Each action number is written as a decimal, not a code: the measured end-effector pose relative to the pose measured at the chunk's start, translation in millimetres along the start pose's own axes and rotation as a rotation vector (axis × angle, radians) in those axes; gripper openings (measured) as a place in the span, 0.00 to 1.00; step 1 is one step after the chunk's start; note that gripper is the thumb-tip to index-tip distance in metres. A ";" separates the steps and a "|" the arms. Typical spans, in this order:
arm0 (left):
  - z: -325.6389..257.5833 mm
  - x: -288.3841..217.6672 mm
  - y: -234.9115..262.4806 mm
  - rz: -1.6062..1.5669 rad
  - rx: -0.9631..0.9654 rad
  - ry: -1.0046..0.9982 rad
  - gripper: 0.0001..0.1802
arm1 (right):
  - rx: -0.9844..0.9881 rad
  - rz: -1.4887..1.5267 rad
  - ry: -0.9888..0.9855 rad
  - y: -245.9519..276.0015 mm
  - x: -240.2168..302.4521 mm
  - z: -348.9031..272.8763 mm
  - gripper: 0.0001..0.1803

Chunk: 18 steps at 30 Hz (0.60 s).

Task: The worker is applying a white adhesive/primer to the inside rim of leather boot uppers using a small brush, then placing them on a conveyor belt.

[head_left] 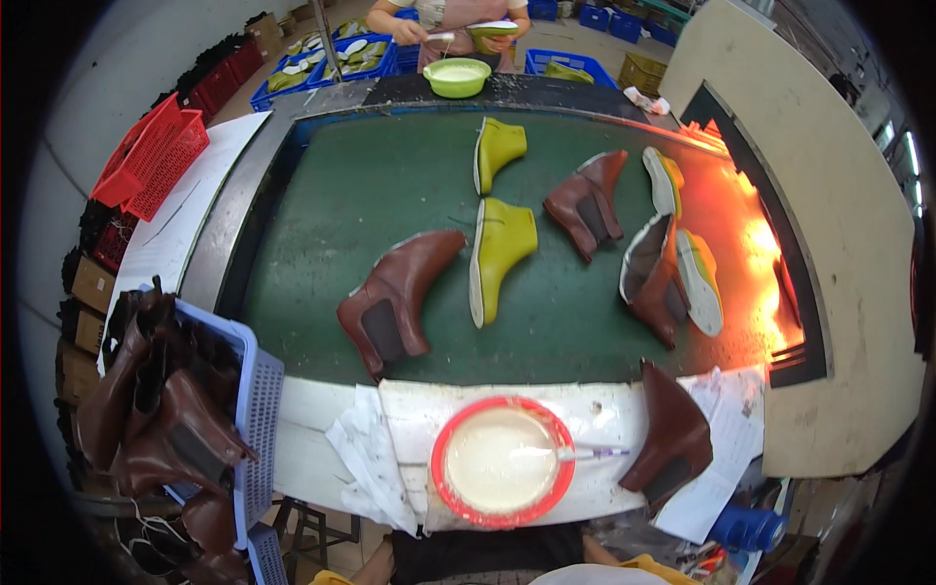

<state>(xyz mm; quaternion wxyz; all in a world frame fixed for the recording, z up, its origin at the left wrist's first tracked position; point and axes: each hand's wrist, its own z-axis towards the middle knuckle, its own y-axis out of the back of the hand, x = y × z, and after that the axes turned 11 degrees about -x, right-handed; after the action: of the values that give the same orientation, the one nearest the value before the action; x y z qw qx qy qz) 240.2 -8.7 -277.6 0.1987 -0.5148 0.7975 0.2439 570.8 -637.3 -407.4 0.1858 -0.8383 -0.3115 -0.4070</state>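
Neither of my hands shows; only parts of my arms appear at the lower edge, beside yellow sleeves. Closest to me on the white worktop stands a red-rimmed bowl (440, 458) of creamy white liquid. A brush (597, 452) lies across its right rim, handle pointing right. Right of it lies a brown boot upper (675, 429) with a dark elastic side panel. On the green conveyor belt (322, 195) lie more brown boot uppers (414, 278) and yellow-green lasts (507, 244) with pale bottoms. Two pale-soled yellow pieces (700, 283) lie in orange glow at the belt's right.
A blue crate (258, 419) heaped with brown uppers stands at left, behind it red baskets (151, 161). Over the belt's right end stands a beige panel (819, 244). Across the belt, a person (463, 24) holds a brush and a yellow-green last above a green bowl (456, 78).
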 end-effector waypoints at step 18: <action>-233.7 -31.8 63.0 0.667 -0.136 -0.849 0.18 | -0.062 0.472 -0.237 -131.1 264.7 -4.2 0.22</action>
<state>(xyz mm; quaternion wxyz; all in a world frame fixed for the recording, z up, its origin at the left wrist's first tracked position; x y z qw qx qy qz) 179.4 -102.2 -60.5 0.3815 -0.1017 0.7495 0.5314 605.8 -444.9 -186.0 0.2120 -0.9350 -0.1140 -0.2606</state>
